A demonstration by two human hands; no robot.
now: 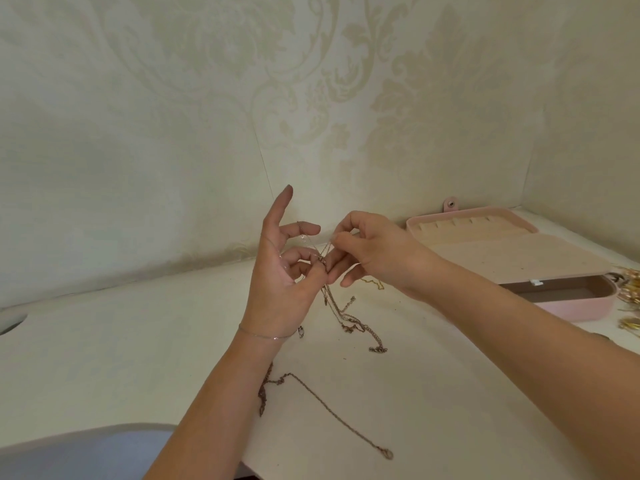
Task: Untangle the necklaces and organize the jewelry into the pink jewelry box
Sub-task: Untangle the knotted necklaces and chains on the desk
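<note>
My left hand [280,271] is raised above the white table, index finger pointing up, with thin chains looped over its curled fingers and thumb. My right hand [367,251] pinches the same tangled chains [323,252] just beside the left fingers. The tangle's loose ends [349,317] hang down onto the table below both hands. A separate long chain [329,407] lies stretched out near the front, partly under my left forearm. The pink jewelry box [571,306] stands open at the right, its beige lid lining and ring rolls showing.
Gold jewelry pieces [628,289] lie heaped at the far right edge beside the box. A small gold chain [374,282] lies behind my right hand. The white table [138,341] meets a patterned wall close behind. A round hole [10,322] is at the table's left edge.
</note>
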